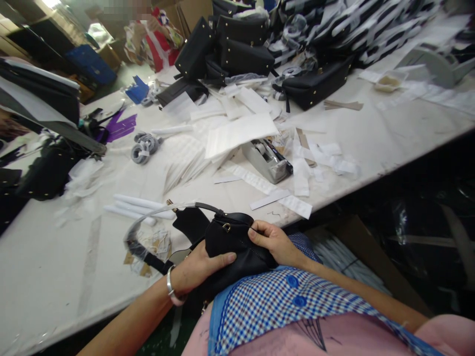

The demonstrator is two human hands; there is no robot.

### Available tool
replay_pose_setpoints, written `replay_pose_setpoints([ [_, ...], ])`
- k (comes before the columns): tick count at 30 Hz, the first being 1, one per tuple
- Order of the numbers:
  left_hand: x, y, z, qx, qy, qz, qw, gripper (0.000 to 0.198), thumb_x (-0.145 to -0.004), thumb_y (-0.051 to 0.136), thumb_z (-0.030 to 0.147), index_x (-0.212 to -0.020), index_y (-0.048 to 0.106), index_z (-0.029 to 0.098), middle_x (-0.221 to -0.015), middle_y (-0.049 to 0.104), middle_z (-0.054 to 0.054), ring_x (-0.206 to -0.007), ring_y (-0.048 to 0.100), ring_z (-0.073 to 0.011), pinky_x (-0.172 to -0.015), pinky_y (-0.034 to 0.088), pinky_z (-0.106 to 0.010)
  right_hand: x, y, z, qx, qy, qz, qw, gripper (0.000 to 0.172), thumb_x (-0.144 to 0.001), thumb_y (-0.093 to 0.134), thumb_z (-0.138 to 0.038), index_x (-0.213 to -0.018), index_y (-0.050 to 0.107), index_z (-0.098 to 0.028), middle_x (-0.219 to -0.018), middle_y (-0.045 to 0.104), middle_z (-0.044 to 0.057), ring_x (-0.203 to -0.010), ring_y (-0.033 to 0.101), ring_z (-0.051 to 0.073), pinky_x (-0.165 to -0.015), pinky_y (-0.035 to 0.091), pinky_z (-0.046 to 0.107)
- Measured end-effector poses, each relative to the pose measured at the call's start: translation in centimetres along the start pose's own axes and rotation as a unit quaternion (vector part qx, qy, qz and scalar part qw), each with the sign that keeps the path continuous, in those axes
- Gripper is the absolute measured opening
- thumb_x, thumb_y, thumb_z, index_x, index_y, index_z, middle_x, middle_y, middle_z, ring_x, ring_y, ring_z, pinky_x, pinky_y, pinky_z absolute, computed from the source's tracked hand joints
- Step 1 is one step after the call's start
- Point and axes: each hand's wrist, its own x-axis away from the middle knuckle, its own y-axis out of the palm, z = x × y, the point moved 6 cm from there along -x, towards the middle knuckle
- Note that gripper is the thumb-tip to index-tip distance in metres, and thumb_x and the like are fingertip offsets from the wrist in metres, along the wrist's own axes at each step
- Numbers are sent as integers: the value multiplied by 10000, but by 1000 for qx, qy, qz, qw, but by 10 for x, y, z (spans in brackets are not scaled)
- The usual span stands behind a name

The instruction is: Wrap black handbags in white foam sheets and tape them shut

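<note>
A black handbag (237,247) rests against my body at the table's front edge. My left hand (200,267) is wrapped round its near left side, the thumb lying across the black surface and the other fingers hidden. With thumb and fingers, my right hand (272,240) pinches the bag's upper right edge. The bag's handle (135,227), covered partly in clear wrap, arches out to the left over the table. A black flap (191,225) sticks out behind the bag. Brown and white tags (158,247) lie under the handle.
A grey tape dispenser (269,163) stands beyond the bag, beside stacked white sheets (241,136) and paper strips. White rolled tubes (137,207) lie to the left, with coiled grey straps (143,148) behind. Black bags (245,54) are piled at the back. A person (156,39) is across the table.
</note>
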Motion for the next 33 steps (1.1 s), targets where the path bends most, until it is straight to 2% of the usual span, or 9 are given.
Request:
replay_pose_setpoints([
  [6,-1,1,12,-49,-14,9,999,472,-810,695,447,-1190,636,174,-1177,706,-54,-1076,640,-250,-949,509,-354,-3,-8,-4,40,-39,30,998,454,-772,713,-602,-777,546,-180,-703,525,-28,-631,440,113,-592,365,236],
  [9,6,6,37,-180,36,23,983,301,-871,609,402,-1049,680,170,-1041,739,-56,-934,679,-230,-856,532,-339,-2,-10,-10,56,-69,43,995,401,-813,693,-563,-787,563,-185,-710,520,-28,-634,436,116,-593,358,241],
  [13,21,14,88,-407,102,85,904,255,-931,499,343,-894,674,163,-864,730,-89,-797,686,-248,-750,526,-362,0,-11,-33,65,-172,75,980,335,-863,661,-505,-777,569,-195,-741,528,-17,-692,463,137,-639,383,254],
  [16,25,24,121,-528,141,90,832,248,-946,435,223,-919,676,175,-848,726,-92,-749,690,-253,-682,513,-359,-4,-13,-53,65,-264,138,952,257,-884,648,-461,-849,586,-214,-802,562,-11,-764,505,156,-718,422,267],
  [18,17,30,131,-588,150,101,789,255,-912,434,109,-970,675,172,-854,726,-98,-741,692,-254,-653,503,-348,-10,-14,-58,59,-300,175,936,233,-893,633,-454,-941,598,-228,-884,609,3,-837,548,177,-796,449,291],
  [20,1,34,128,-626,141,117,758,293,-883,436,37,-1023,667,151,-867,724,-119,-773,696,-270,-656,502,-355,-21,-13,-52,68,-291,170,939,270,-892,621,-463,-1044,605,-241,-1018,642,28,-939,579,201,-881,461,323],
  [23,-31,41,104,-643,112,135,746,267,-887,443,24,-998,668,116,-850,714,-149,-799,699,-298,-663,504,-374,-32,-12,-28,80,-218,111,966,407,-846,671,-464,-1191,587,-265,-1223,614,53,-1122,564,231,-993,442,362],
  [27,-55,51,68,-628,94,149,758,259,-894,417,18,-967,656,86,-834,696,-166,-790,692,-292,-665,502,-364,-23,-10,-5,49,-144,44,987,475,-837,696,-445,-1256,574,-258,-1321,580,63,-1240,517,250,-1082,388,397],
  [33,-52,53,47,-585,92,144,793,344,-921,345,41,-1147,605,54,-993,679,-192,-856,672,-297,-720,515,-389,-12,-3,-17,103,-132,22,986,450,-894,634,-467,-1276,584,-234,-1346,582,52,-1274,501,251,-1113,345,383],
])
